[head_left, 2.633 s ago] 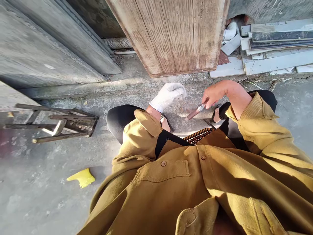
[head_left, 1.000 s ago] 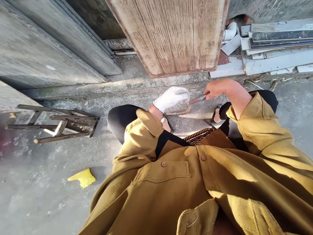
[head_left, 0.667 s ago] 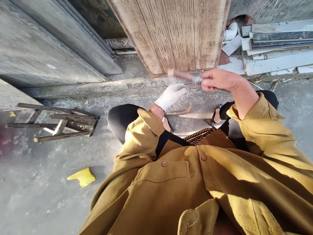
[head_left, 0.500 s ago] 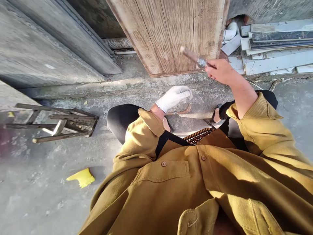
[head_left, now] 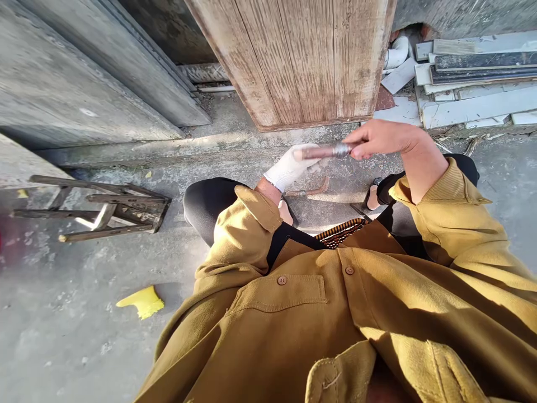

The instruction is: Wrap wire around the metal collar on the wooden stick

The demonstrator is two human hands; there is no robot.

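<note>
My right hand (head_left: 373, 140), bare, is closed on a brown wooden tool handle (head_left: 319, 151) bound with wire (head_left: 341, 149) near my fingers. Motion smears the handle, and my grip covers its right end. My left hand (head_left: 289, 165), in a white knitted glove, is at the handle's other end, which overlaps the glove. Whether the gloved fingers grip it cannot be made out, as they are blurred and partly covered. On the concrete below lies a curved brown tool (head_left: 312, 189) beside a long pale piece (head_left: 338, 197), between my feet.
A weathered wooden panel (head_left: 310, 67) stands ahead. Stacked boards (head_left: 478, 101) and a white pipe (head_left: 397, 53) are at the right. On the left are grey panels (head_left: 126, 73), a small wooden stool frame (head_left: 113, 207) and a yellow scrap (head_left: 142, 302) on the floor.
My right hand has come down with the handle, whose far end has swung from above the panel's lower edge to my gloved left hand. My left hand has stayed nearly in place.
</note>
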